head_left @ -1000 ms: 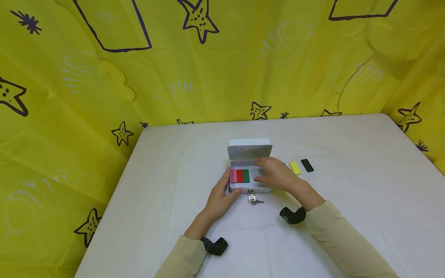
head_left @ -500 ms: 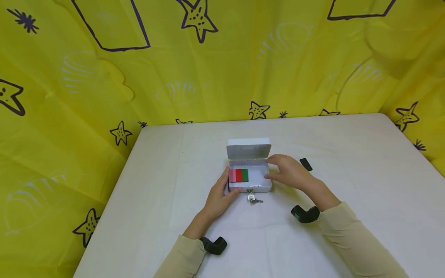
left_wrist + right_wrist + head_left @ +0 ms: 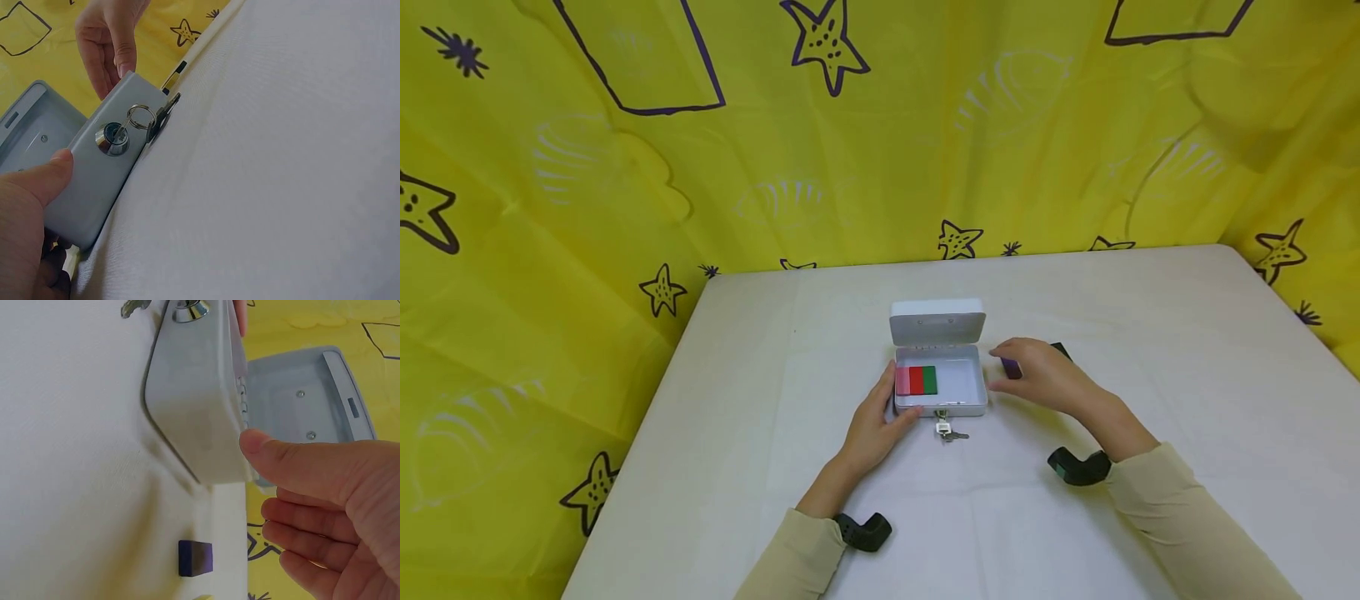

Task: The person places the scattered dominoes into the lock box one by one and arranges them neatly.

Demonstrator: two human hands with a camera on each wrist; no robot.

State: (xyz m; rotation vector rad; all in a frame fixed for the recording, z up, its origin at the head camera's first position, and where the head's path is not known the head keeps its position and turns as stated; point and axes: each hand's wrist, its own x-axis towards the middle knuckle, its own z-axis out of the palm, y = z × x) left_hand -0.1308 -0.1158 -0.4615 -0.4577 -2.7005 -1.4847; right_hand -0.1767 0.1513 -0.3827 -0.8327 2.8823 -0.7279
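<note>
A small white metal cash box (image 3: 949, 408) stands on the table with its lid (image 3: 937, 327) raised. Pink, red and green blocks (image 3: 917, 380) lie side by side in its left part. My left hand (image 3: 871, 430) holds the box's front left corner, thumb (image 3: 53, 175) on the front wall and other fingers around the side. To the right of the box, my right hand (image 3: 1041, 377) has its fingers apart and holds nothing. A purple block (image 3: 195, 558) lies on the table near it, partly covered by the hand in the head view.
Keys on a ring (image 3: 142, 117) hang from the lock at the box's front. A black block (image 3: 1062, 351) shows behind the right hand, partly hidden. A yellow block (image 3: 204, 597) just enters the right wrist view. Yellow patterned cloth (image 3: 880, 167) stands behind the table.
My right hand has moved right, from over the box to beside it, uncovering the box's inside. It now covers the yellow block in the head view. The left hand and box stay put.
</note>
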